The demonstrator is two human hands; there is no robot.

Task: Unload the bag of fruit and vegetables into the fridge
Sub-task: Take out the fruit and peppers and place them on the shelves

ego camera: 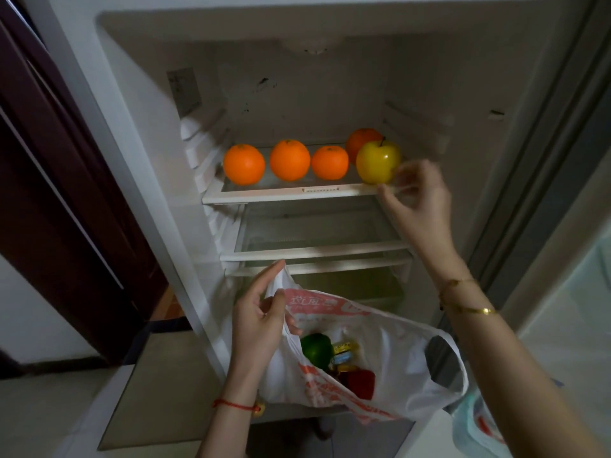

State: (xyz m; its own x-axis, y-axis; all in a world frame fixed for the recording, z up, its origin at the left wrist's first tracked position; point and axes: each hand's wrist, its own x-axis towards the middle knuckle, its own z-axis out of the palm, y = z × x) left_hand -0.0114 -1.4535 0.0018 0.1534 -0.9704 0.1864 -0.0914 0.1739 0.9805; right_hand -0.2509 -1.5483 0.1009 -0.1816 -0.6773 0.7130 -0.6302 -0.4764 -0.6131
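We count four oranges (244, 164) on the top shelf (291, 194), with one yellow apple (378, 161) at its right end. In the one white bag (390, 368) we see one green fruit (316, 349) and one red item (362, 383).

The right hand (417, 197) is motion-blurred; the bag (380, 368) hides its contents.

Four oranges (244, 164), yellow apple (377, 162) on top fridge shelf (284, 195)
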